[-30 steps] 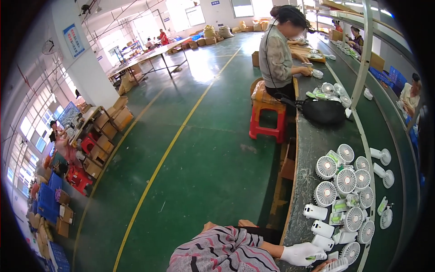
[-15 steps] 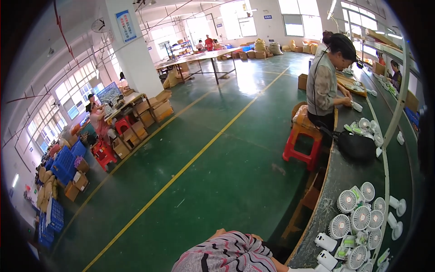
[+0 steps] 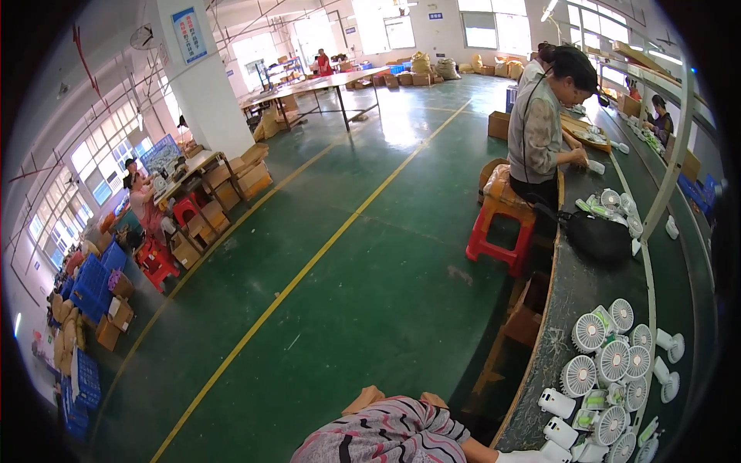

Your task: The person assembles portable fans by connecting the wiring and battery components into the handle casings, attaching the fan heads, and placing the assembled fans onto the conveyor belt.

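Handling of small fans [image 3: 614,360] at a bench [image 3: 559,333]; clock directions are taken from the centre of the view. The white-gloved left hand [image 3: 519,457] lies at 5 o'clock, cut by the lower edge; its fingers are out of sight, so whether they are spread or closed on anything cannot be told. The right hand is not visible. At 4 o'clock the fans crowd the dark bench top, most with their round grilles [image 3: 590,332] showing, several touching. White casings [image 3: 556,403] lie between 4 and 5 o'clock, along the near side of the group. Good practice, as judged from this layout: a piece is best taken singly from that near side, gripped by its solid body and not by the slotted grille, which probably flexes. Lifting it clear before turning should spare the neighbouring white-and-green pieces [image 3: 594,399] a knock. Since the view takes in mostly floor [image 3: 370,309], looking toward 5 o'clock would aid placement.
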Demonstrator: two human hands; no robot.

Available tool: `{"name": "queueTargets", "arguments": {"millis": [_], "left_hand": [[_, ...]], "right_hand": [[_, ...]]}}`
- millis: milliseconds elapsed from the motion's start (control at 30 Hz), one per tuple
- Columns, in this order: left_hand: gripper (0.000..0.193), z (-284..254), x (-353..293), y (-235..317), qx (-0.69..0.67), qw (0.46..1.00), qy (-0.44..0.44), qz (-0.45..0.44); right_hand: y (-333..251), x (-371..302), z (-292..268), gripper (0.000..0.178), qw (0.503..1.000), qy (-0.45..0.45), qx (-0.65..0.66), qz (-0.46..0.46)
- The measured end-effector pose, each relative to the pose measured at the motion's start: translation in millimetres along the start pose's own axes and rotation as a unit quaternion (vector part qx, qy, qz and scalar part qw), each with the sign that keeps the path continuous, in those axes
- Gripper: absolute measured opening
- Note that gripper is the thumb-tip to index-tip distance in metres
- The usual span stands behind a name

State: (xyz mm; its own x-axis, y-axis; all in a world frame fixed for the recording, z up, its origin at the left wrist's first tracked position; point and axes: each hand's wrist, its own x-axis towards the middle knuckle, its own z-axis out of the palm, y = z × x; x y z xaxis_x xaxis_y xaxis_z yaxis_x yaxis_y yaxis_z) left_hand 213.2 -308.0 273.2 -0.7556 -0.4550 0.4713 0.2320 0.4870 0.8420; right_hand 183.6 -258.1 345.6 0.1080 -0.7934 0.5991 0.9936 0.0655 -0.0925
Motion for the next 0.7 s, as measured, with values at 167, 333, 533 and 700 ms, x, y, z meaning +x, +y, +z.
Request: {"name": "queueTargets", "arguments": {"millis": [167, 333, 533, 700], "left_hand": [[0.028, 0, -3, -5, -0.001, 0.999, 0.027, 0.028], [0.034, -7, -1, 3, -0.004, 1.0, -0.01, -0.009], [0.031, 2, -1, 3, -0.014, 0.998, 0.051, -0.027], [0.035, 7, -2, -2, -0.114, 0.965, -0.095, -0.215]], "right_hand": [[-63, -81, -21, 0.052, 0.964, 0.225, -0.039, -0.134], [-102, -137, -21, 0.036, 0.873, 0.389, -0.077, -0.284], [-92, -138, -17, 0.053, 0.76, 0.496, -0.152, -0.391], [-69, -136, 4, 0.062, 0.749, 0.448, -0.39, -0.293]]}}
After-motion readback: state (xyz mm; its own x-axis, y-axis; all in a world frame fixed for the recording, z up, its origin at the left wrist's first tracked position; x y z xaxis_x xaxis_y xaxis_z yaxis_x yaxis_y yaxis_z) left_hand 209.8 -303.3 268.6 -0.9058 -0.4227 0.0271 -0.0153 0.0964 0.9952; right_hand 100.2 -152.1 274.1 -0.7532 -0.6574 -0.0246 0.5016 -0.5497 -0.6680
